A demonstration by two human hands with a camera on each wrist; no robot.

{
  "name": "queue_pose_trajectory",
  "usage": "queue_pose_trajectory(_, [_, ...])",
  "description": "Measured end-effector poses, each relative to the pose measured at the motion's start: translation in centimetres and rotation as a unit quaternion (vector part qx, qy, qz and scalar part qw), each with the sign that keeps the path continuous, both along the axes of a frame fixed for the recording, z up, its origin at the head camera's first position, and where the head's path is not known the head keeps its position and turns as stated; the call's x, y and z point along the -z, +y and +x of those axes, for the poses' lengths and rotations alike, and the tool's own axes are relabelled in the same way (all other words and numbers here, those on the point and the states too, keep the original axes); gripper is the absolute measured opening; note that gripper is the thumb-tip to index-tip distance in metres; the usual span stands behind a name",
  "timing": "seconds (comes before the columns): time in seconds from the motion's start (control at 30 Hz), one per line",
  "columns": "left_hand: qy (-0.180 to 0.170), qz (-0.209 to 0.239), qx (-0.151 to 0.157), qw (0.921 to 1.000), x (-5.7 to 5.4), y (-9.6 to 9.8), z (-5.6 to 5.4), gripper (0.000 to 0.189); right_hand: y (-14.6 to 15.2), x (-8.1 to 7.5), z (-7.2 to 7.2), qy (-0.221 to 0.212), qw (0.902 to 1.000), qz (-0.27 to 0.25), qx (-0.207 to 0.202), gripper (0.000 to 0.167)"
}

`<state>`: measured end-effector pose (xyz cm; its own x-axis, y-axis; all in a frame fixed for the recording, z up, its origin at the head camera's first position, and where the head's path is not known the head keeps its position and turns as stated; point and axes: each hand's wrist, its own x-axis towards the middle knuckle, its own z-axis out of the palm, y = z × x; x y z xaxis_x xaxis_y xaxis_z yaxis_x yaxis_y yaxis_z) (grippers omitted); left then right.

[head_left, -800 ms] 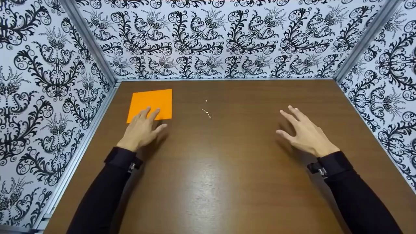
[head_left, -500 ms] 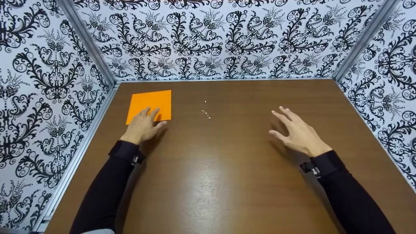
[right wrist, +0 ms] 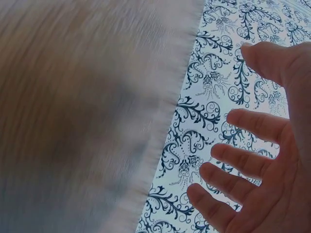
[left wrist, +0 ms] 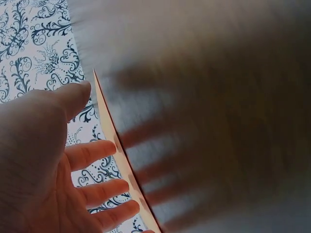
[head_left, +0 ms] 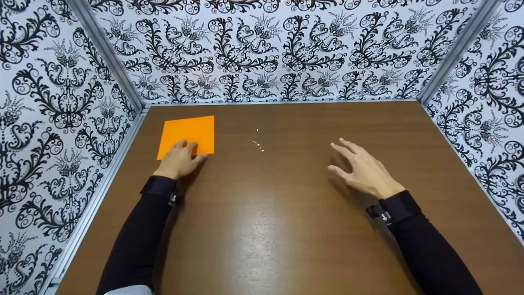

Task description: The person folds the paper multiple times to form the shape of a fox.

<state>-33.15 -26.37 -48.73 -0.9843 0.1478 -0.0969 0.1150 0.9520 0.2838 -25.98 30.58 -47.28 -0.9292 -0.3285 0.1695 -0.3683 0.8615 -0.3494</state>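
A flat orange square sheet of paper (head_left: 190,130) lies at the far left of the brown table. Over its near edge is my left hand (head_left: 178,161), the fingers spread and the fingertips right at the paper. In the left wrist view the fingertips of the left hand (left wrist: 92,194) meet the thin slanted strip of the paper (left wrist: 121,160). My right hand (head_left: 364,170) hovers over the right half of the table with fingers spread, holding nothing. The right wrist view shows the right hand (right wrist: 257,174) with its fingers apart, facing the patterned wall.
Several tiny white specks (head_left: 258,144) mark the wooden table (head_left: 262,213) right of the paper. Patterned black-and-white walls (head_left: 254,49) enclose the back and both sides, with metal frame posts (head_left: 462,49) at the corners.
My right hand has moved left toward the middle of the table. My left hand has come down a little at the paper's near edge, and the paper lies in the same place.
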Motion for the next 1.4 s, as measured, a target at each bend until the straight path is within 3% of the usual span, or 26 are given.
queue_pose_trajectory(0.4, [0.006, -0.004, -0.006, 1.0, 0.4, 0.4, -0.1, 0.08, -1.4, 0.4, -0.6, -0.003, 0.9999, -0.014, -0.008, 0.076])
queue_pose_trajectory(0.57, [0.004, 0.002, -0.007, 1.0, 0.3, 1.0, 0.3, 0.079, -1.5, 0.5, -0.6, 0.001, 0.9998, -0.017, -0.011, 0.074])
queue_pose_trajectory(0.9, [0.014, 0.003, 0.006, 0.9999, -0.1, 2.9, 1.0, 0.07, -1.8, 0.5, -0.6, 0.007, 0.9998, -0.006, -0.015, 0.072])
queue_pose_trajectory(1.4, [0.021, 0.01, 0.028, 0.9993, 0.4, 6.1, 1.8, 0.063, -2.4, 0.8, -0.7, 0.022, 0.9994, -0.008, -0.026, 0.068])
